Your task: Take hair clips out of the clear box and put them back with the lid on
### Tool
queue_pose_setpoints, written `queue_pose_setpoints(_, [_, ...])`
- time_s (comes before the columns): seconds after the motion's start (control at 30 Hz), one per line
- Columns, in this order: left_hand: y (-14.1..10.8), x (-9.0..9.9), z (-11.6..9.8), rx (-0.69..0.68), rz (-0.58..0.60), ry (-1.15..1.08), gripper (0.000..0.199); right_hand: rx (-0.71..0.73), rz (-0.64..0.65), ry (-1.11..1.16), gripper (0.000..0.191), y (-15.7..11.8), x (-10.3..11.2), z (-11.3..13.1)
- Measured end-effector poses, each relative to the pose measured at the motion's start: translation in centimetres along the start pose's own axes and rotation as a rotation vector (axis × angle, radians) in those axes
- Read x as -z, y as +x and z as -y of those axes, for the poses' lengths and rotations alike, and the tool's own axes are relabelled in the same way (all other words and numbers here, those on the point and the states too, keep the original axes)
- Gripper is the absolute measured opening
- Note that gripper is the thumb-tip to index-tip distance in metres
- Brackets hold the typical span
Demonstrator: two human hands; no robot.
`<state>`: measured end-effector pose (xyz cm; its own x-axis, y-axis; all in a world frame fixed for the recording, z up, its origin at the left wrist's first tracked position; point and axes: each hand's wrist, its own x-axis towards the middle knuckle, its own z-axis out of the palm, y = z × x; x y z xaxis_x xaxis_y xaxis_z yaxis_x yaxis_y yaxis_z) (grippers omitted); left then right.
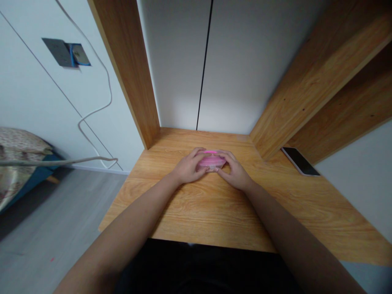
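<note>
Head view: on the wooden bench (211,216), a pink translucent box (210,161) lies with its clear tab (212,168) facing the wearer and its long axis running left-right, the left hand (189,166) and right hand (235,171) grasping its ends; pale panels (177,61) stand beyond.

A wood-grain tabletop (208,216) sits between upright wooden boards (122,61) at left and right. Behind it is a pale grey panel (174,73) split by a dark, nearly vertical line (204,65). On the left, a white wall (27,106) has a grey socket plate (57,52). Nearby, patterned cloth (18,143) drapes blue furniture (33,184) above a grey floor (64,220). Shadows deepen toward the upper right.
</note>
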<state>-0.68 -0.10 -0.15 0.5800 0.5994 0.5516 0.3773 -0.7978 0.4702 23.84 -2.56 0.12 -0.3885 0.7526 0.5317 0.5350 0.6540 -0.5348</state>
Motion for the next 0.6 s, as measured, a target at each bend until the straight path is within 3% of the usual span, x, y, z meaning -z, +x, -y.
queue_pose_setpoints(0.6, [0.01,0.01,-0.17,-0.014,-0.024,-0.025,0.06,-0.02,-0.011,0.011,0.049,0.09,-0.09,0.07])
